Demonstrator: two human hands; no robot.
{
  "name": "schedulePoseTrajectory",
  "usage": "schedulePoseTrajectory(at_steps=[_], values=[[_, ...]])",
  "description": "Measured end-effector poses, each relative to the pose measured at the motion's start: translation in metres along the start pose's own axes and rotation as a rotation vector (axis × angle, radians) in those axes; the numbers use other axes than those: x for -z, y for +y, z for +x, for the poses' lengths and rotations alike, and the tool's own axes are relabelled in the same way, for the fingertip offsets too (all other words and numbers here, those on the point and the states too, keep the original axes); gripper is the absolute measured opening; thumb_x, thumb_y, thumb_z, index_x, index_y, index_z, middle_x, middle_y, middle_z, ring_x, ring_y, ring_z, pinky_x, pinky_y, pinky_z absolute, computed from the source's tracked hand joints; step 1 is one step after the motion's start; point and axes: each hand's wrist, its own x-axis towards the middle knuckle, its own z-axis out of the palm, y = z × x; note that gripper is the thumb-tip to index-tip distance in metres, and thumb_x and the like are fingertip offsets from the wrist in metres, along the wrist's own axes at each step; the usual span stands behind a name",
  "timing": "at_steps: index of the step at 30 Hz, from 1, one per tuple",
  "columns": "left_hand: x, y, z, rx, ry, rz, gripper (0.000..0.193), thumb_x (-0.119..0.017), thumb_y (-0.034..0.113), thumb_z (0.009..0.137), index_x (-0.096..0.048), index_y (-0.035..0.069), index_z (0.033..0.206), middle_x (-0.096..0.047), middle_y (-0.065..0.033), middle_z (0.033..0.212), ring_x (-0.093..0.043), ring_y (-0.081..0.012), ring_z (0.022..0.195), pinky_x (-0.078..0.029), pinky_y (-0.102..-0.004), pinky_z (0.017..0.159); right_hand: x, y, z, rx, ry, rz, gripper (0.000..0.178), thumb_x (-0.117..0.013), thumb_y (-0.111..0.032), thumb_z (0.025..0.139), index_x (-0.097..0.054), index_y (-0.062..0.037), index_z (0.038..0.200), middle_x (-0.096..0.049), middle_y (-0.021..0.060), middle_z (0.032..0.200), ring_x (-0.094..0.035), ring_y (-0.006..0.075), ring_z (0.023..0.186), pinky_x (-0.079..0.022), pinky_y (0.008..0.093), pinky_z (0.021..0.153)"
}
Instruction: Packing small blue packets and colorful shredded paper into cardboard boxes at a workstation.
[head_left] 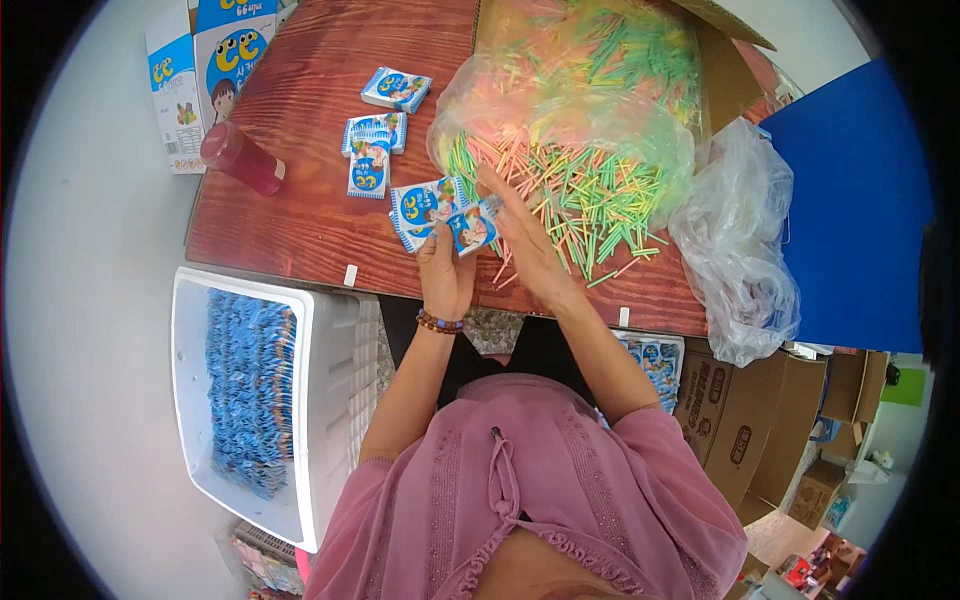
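Observation:
My left hand (pixel 447 272) pinches a small blue-and-white packet (pixel 473 229) above the table's near part. Close to the packet's right edge, my right hand (pixel 530 245) has its fingers stretched out; whether the fingertips touch it I cannot tell. Just beyond my left hand lie more flat packets (pixel 412 203) of the same kind, overlapping. Farther back are a small stack (pixel 368 168) and a single bundle (pixel 397 88). Thin pink, green and yellow sticks (pixel 608 205) spill toward my right hand from a clear plastic bag (pixel 560 110).
A pink bottle (pixel 243 160) and printed cartons (pixel 232 60) stand at the far left. Below the table's left edge is a white crate (pixel 330 350) with rows of blue packets (pixel 250 390). On the right are a crumpled plastic bag (pixel 740 240), a blue panel (pixel 850 210) and cardboard boxes (pixel 750 420).

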Motion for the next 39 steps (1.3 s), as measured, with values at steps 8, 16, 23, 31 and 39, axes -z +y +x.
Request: schedulePoseTrajectory(at_steps=[8,16,23,31,39], values=[[0.017,0.022,-0.013,0.083,-0.018,-0.072,0.032,-0.050,0.031,0.098,-0.054,0.007,0.119,-0.063,-0.0052,0.115,-0.061,-0.0176,0.100,-0.048,-0.0372,0.088,0.056,0.016,-0.022,-0.057,-0.322,-0.587,0.024,-0.061,-0.015,0.085,-0.057,-0.0036,0.106,-0.058,0.0100,0.099,-0.062,0.0225,0.086,-0.050,0.0338,0.075],[0.034,0.017,-0.019,0.211,0.005,-0.234,0.034,-0.052,0.032,0.097,-0.055,0.006,0.117,-0.064,-0.0091,0.114,-0.061,-0.0231,0.103,-0.051,-0.0377,0.087,0.035,0.022,-0.021,0.249,-0.795,-1.265,0.011,-0.057,-0.008,0.079,-0.056,-0.0039,0.089,-0.054,0.0105,0.085,-0.064,0.0263,0.079,-0.050,0.0372,0.062],[0.033,0.021,-0.020,0.182,-0.122,-0.295,0.035,-0.052,0.031,0.096,-0.053,0.006,0.121,-0.061,-0.0096,0.119,-0.060,-0.0249,0.107,-0.051,-0.0401,0.089,0.049,0.039,-0.012,0.266,-0.697,-1.195,0.010,-0.056,-0.010,0.080,-0.056,-0.0026,0.086,-0.058,0.0113,0.082,-0.065,0.0284,0.076,-0.051,0.0361,0.062],[0.031,0.020,-0.018,0.170,-0.106,-0.235,0.036,-0.050,0.026,0.098,-0.049,0.002,0.125,-0.057,-0.0112,0.126,-0.056,-0.0253,0.115,-0.049,-0.0420,0.095,0.053,-0.015,0.001,-0.189,0.035,0.258,0.008,-0.064,-0.005,0.087,-0.059,-0.0034,0.093,-0.065,0.0061,0.084,-0.064,0.0135,0.074,-0.049,0.0250,0.062],[0.021,0.019,-0.022,0.157,-0.114,-0.175,0.035,-0.048,0.024,0.098,-0.049,0.003,0.126,-0.056,-0.0104,0.128,-0.056,-0.0240,0.116,-0.047,-0.0417,0.099,0.008,-0.023,-0.004,-0.120,0.158,0.291,0.006,-0.063,0.000,0.086,-0.061,-0.0025,0.091,-0.065,0.0041,0.084,-0.062,0.0090,0.074,-0.047,0.0197,0.064]])
